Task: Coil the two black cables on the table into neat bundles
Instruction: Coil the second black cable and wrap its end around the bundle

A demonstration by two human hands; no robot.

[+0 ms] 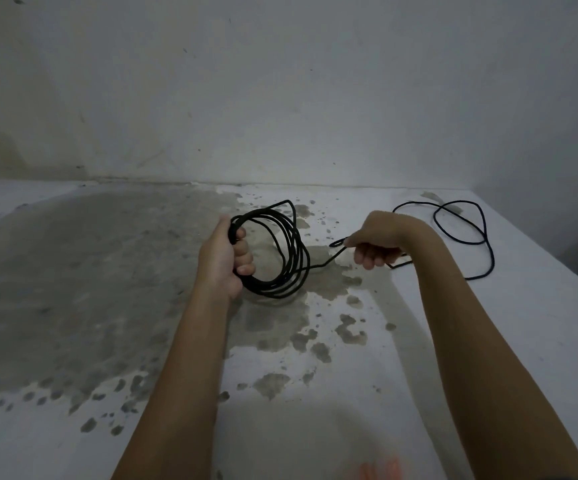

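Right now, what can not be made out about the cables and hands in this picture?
Head view:
- Whether the loose cable joins the strand in the right hand: the right forearm hides the link.
- Part of the coil inside the left hand: fingers cover it.
- Bottom edge, orange blur: unfocused, cut off.

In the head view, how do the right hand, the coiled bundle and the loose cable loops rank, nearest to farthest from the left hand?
1. Coiled bundle: gripped in the left hand itself.
2. Right hand: to the bundle's right, pinching a strand.
3. Loose cable loops: on the far right.
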